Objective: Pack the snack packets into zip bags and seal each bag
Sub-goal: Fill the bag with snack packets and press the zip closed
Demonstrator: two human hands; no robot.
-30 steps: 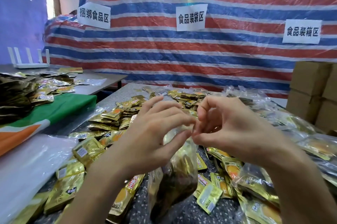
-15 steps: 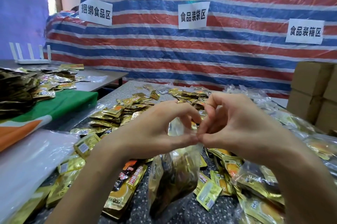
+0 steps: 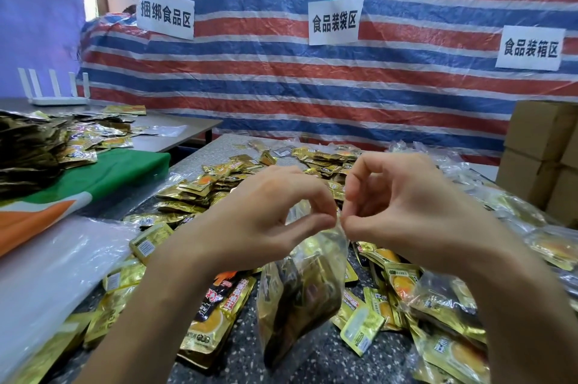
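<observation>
left hand [image 3: 266, 221] + right hand [image 3: 403, 211] pinch zip bag [image 3: 303, 286] top edge | bag hangs, long axis 12–6, mouth at 12 | gold snack packets [image 3: 206, 186] inside

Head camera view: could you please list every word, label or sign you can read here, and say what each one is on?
"捆绑食品区": left paper sign on the striped tarp.
"食品装袋区": middle paper sign on the same tarp.
"食品装箱区": right paper sign on the same tarp.
Print on the snack packets lying on the table and inside the zip bag: too small or blurred to read.
</observation>
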